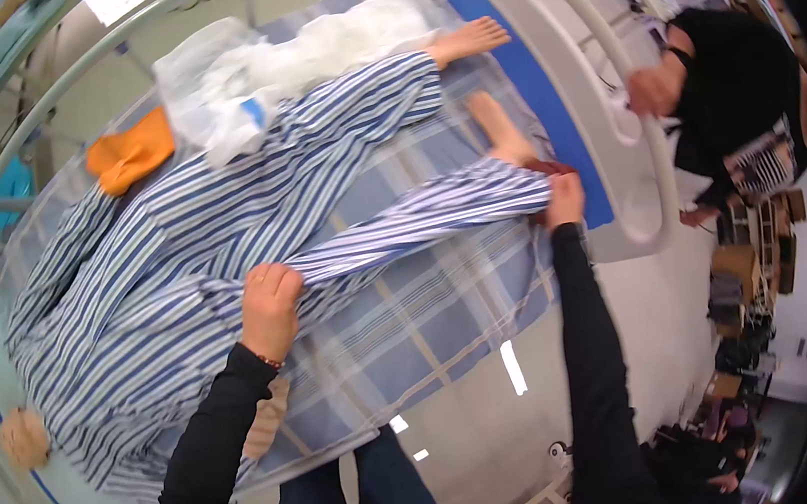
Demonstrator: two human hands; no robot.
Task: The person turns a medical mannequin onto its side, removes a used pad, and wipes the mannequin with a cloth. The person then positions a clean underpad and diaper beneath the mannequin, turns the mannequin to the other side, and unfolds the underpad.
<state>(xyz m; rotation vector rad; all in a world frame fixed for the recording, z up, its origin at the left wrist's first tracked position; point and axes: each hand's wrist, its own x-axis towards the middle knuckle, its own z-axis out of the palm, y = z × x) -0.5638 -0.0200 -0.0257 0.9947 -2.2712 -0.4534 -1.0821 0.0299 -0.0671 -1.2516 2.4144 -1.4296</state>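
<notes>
A figure in blue-and-white striped pyjamas lies on a bed, its bare feet toward the bed's blue end panel. The striped pyjama trousers [419, 215] stretch between my two hands along the nearer leg. My left hand [269, 309] is closed on the cloth near the figure's hip. At the ankle, my right hand [565, 198] grips the trouser cuff, beside the nearer bare foot [501, 129]. The farther foot [470, 40] sticks out of the other trouser leg. One of the figure's hands [268, 417] lies by my left forearm.
White padding [338, 43] and an orange cloth [134, 149] lie along the bed's far side. A rail [38, 146] runs behind them. Beyond the footboard [618, 195] stands a person in black [743, 99], one hand at the board's top edge. Boxes [736, 272] and shelves line the wall.
</notes>
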